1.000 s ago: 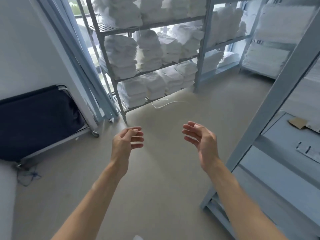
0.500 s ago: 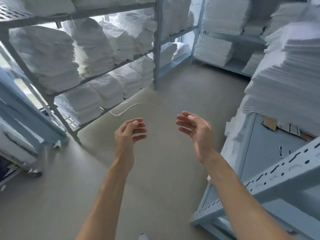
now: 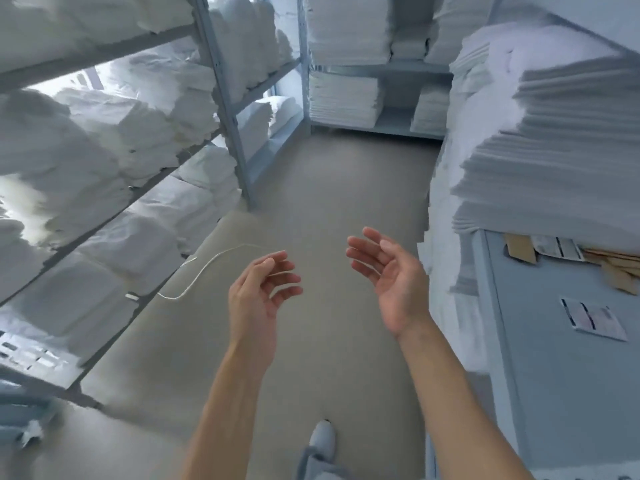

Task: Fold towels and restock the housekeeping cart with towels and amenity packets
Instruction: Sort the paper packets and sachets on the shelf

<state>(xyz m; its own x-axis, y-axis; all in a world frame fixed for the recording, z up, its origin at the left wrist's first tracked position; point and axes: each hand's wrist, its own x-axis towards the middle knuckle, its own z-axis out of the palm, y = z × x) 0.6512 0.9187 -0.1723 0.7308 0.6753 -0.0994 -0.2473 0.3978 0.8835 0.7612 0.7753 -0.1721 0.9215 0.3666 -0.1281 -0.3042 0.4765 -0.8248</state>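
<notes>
My left hand (image 3: 259, 292) and my right hand (image 3: 391, 275) hover side by side over the floor, palms facing each other, fingers loosely curled, nothing held. Folded white towels (image 3: 138, 129) fill the metal rack (image 3: 228, 109) on my left. A tall stack of flat white linen (image 3: 540, 143) stands on the grey shelf (image 3: 554, 375) at my right, a little beyond my right hand. More folded stacks (image 3: 343, 98) sit on the far rack.
A thin white string (image 3: 204, 271) lies on the beige floor by the left rack's foot. Paper slips (image 3: 592, 318) and cardboard scraps (image 3: 620, 265) lie on the right shelf. The aisle (image 3: 332, 188) runs ahead between the racks. My shoe (image 3: 322, 441) shows below.
The view has swung to the right and moved forward down the aisle; the dark bin on the left has left the view. Both hands keep the same raised pose.
</notes>
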